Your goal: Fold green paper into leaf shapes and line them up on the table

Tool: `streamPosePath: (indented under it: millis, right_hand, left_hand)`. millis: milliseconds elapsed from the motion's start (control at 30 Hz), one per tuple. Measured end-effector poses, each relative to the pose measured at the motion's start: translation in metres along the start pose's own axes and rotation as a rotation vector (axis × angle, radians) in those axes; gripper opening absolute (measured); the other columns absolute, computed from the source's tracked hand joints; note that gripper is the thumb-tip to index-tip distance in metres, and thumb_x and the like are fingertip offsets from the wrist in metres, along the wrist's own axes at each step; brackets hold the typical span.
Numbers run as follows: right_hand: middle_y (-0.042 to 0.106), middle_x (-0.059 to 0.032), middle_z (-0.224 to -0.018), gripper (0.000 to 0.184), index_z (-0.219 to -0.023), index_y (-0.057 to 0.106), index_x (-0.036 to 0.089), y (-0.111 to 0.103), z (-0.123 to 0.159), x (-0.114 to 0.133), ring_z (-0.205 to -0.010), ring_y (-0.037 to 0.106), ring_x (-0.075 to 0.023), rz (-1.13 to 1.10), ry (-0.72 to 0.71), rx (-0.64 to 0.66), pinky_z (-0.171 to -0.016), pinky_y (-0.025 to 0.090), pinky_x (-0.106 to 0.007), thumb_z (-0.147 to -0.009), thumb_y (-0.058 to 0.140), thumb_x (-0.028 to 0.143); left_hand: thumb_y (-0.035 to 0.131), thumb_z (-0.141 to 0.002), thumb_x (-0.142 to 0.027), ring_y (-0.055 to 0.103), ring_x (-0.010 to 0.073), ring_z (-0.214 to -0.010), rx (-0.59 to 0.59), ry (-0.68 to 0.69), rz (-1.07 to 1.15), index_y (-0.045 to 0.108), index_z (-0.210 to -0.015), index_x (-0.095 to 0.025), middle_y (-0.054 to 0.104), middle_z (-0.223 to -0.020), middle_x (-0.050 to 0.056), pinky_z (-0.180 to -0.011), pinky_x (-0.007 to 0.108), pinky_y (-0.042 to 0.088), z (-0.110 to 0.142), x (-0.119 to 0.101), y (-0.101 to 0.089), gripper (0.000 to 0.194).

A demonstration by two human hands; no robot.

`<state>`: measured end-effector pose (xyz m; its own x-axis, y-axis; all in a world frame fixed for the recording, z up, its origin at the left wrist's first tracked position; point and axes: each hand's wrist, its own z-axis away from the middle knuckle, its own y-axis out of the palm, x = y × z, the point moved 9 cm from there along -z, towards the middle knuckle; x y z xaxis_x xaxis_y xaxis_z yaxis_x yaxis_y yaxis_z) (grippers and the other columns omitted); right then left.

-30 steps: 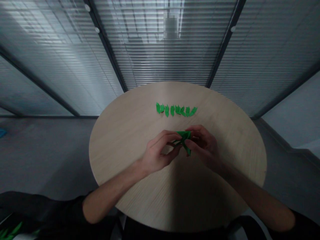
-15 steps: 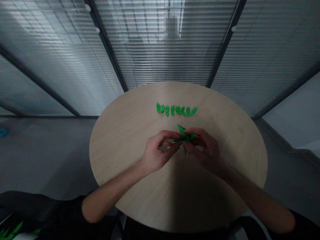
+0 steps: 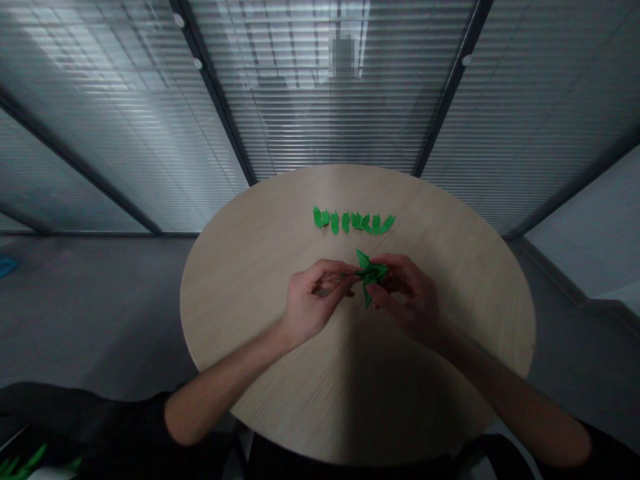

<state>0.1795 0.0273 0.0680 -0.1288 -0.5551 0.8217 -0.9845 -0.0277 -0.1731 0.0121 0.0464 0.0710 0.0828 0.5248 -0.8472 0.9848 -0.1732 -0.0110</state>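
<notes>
Between my two hands is a green folded-paper piece [image 3: 371, 273] with pointed tips, one sticking up and one down. My left hand [image 3: 315, 300] pinches its left point between thumb and fingers. On the other side, my right hand [image 3: 409, 293] grips the right part, thumb below and fingers above. My right fingers partly hide the folds there. Beyond the hands, several small green folded-paper pieces [image 3: 346, 222] lie in a row on the round wooden table [image 3: 240, 267].
Blinds behind glass panels [image 3: 330, 120] rise past the table's far edge. More green pieces [image 3: 35, 457] show at the lower left corner, beside my dark sleeve. A blue object [image 3: 7, 265] lies on the floor at far left.
My left thumb and fingers have closed together on the left point of the paper. The folded piece has turned slightly, showing more of its star-like middle.
</notes>
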Motion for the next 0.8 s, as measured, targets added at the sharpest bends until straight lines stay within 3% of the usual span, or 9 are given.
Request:
streamPosePath:
  millis: [200, 400, 533, 800]
  right_hand:
    - [0.071, -0.0010, -0.096, 0.030, -0.131, 0.061, 0.027, 0.004, 0.002, -0.006, -0.064, 0.068, -0.0099, -0.122, 0.039, 0.085, -0.056, 0.061, -0.021, -0.101, 0.062, 0.026]
    - [0.068, -0.0020, -0.113, 0.049, -0.135, 0.055, 0.032, 0.000, 0.003, -0.012, -0.070, 0.071, -0.0104, -0.195, 0.098, 0.057, -0.061, 0.061, -0.023, -0.092, 0.077, 0.028]
    - [0.067, -0.0037, -0.121, 0.048, -0.134, 0.056, 0.032, 0.000, 0.003, -0.015, -0.073, 0.072, -0.0113, -0.227, 0.122, 0.065, -0.065, 0.062, -0.026, -0.091, 0.078, 0.029]
    - [0.075, 0.0002, -0.094, 0.038, -0.124, 0.066, 0.028, 0.003, -0.002, -0.007, -0.077, 0.074, -0.0129, -0.080, 0.093, 0.102, -0.071, 0.064, -0.025, -0.089, 0.081, 0.027]
  left_hand:
    - [0.080, -0.089, -0.023, 0.077, 0.0117, -0.063, -0.027, -0.035, 0.058, 0.072, -0.092, -0.017, 0.082, -0.083, 0.003, -0.059, 0.018, 0.068, -0.001, 0.001, -0.001, 0.010]
    - [0.081, -0.087, -0.024, 0.076, 0.0112, -0.060, -0.050, -0.096, 0.109, 0.069, -0.090, -0.017, 0.082, -0.082, 0.003, -0.057, 0.017, 0.067, -0.002, 0.004, -0.002, 0.014]
    - [0.080, -0.087, -0.021, 0.076, 0.0102, -0.061, -0.077, -0.086, 0.153, 0.069, -0.090, -0.018, 0.082, -0.082, 0.001, -0.058, 0.016, 0.066, -0.002, 0.004, -0.005, 0.012]
    - [0.079, -0.089, -0.023, 0.077, 0.0113, -0.065, -0.045, -0.034, 0.068, 0.070, -0.093, -0.017, 0.082, -0.086, 0.004, -0.062, 0.018, 0.066, 0.000, 0.001, -0.003, 0.011]
